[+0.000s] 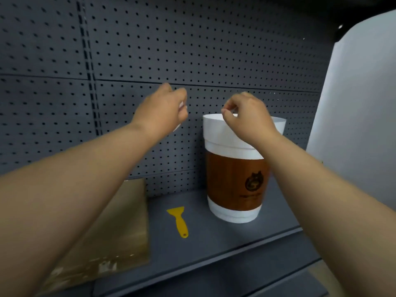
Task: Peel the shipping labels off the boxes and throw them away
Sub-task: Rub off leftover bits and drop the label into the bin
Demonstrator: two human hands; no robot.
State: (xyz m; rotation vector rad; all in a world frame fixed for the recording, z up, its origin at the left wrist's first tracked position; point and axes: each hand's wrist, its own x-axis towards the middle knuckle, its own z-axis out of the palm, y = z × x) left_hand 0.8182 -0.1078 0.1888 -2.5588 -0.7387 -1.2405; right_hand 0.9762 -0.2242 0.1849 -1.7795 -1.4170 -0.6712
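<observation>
Left hand [162, 110], centre frame, grips a crumpled white label scrap [181, 105]. Right hand [246, 116] hangs curled over the bin [233, 168] rim; contents cannot be told. The bin stands upright, right of the left hand. Box [120, 221] lies lower left.
</observation>
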